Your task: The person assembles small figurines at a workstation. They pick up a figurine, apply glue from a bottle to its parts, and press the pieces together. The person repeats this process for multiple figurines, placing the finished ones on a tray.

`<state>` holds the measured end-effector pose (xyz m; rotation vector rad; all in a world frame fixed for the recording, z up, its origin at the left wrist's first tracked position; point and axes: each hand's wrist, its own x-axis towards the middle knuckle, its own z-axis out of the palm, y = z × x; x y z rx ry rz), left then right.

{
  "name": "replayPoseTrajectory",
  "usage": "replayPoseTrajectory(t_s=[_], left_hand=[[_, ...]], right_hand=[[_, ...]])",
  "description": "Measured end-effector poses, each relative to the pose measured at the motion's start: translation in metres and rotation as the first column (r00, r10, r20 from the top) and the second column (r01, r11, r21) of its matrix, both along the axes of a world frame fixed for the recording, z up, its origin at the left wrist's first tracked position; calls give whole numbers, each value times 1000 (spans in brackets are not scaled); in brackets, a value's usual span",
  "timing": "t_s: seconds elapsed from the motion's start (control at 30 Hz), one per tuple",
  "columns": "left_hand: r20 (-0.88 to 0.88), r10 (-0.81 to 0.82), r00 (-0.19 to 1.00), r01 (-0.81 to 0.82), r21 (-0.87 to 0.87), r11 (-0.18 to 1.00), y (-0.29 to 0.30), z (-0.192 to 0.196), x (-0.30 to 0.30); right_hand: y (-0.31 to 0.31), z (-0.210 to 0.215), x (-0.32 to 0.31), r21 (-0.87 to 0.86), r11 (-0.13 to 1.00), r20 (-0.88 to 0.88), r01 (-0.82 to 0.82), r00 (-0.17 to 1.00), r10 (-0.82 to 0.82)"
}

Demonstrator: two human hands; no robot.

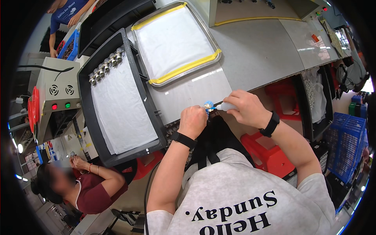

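My left hand (192,121) is closed around a small figurine with a blue head (208,105), held just over the near edge of the grey table (250,55). My right hand (245,107) grips a small white squeeze bottle (224,106) whose tip points at the figurine. Both wrists wear black bands. To the left lies a black tray (88,117) lined with white paper, with a row of several small grey figurines (105,67) along its far end. Beyond my hands sits a metal tray (203,29) with white paper taped down in yellow.
A grey control box (55,88) with red and green lights stands at the left. A seated person in a dark red top (96,188) works at lower left; another in blue (64,15) stands top left. Red stools (270,150) and blue crates (346,145) sit under the table.
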<state>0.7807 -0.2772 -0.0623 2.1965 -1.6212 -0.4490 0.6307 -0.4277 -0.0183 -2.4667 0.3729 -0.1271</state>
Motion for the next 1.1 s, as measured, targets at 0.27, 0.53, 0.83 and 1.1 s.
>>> replayPoseTrajectory(t_s=[0.27,0.53,0.83,1.1], left_hand=[[-33,28,999,-30,-47,998,6,4,1],[-25,84,996,-86,-122,989,12,18,-3],[49,86,995,-71,-249,966,11,32,-9],[62,60,996,-32,-374,927,8,29,-15]], right_hand=[[-40,-45,-18,816,512,-68,267,925,-375],[-102,-104,19,759,594,198,265,776,-599],[-89,-105,20,565,671,385,479,566,-729],[16,-38,-1,841,537,212,63,875,-435]])
